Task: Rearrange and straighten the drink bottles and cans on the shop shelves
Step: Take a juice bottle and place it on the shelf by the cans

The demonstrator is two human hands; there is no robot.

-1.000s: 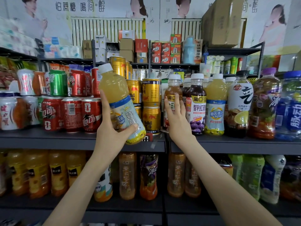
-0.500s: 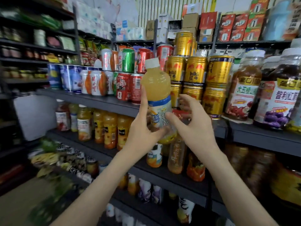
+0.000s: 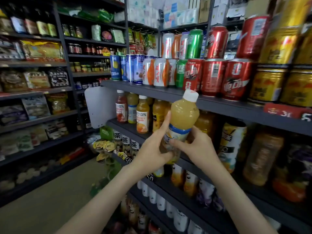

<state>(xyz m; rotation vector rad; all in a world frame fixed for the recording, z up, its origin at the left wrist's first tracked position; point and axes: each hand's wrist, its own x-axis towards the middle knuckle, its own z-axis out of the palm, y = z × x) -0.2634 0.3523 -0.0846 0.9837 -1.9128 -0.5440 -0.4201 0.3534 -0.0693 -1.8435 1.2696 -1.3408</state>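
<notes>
One yellow-juice clear plastic bottle, white cap, held in air, slightly tilted, in front of dark grey metal shelf carrying red cans | lower body gripped by left hand | label pinched by right hand

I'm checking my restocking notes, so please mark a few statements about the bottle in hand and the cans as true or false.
1. The left hand and right hand both hold the juice bottle. True.
2. Its cap is blue. False: it is white.
3. The bottle stands on a shelf. False: it is held in front of the shelves.
4. Red cans stand beside gold cans. True.
</notes>
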